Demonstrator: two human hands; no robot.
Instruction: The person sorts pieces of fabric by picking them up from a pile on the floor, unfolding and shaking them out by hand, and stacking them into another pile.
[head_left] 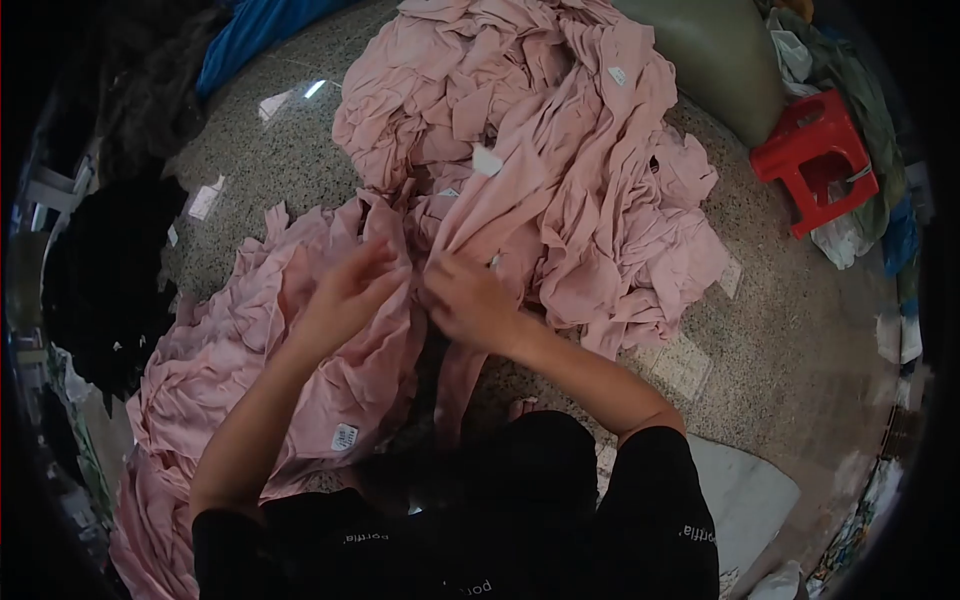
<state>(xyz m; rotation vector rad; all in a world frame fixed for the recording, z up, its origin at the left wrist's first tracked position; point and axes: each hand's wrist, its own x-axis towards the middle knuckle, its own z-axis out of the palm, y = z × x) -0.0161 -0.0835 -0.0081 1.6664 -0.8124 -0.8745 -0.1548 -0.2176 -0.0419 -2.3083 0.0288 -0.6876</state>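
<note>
Pink garments lie in two heaps: a larger heap [620, 200] reaches to the top of the view, and another pile [250, 370] lies on the left. My right hand [470, 303] is closed on a pink garment [510, 190] whose cloth stretches up over the larger heap. Just left of it, my left hand [350, 300] hovers over the left pile, fingers apart, with nothing visible in it. A white label [344, 437] shows on the left pile, and another white tag [487, 160] lies on the stretched cloth. My right fingertips are partly hidden.
A red plastic stool [815, 160] lies at the upper right beside a large olive-green bundle [715, 60]. Black cloth [110, 280] is heaped at the left. Blue fabric [262, 35] lies at the top left. Speckled stone floor [790, 330] shows between them.
</note>
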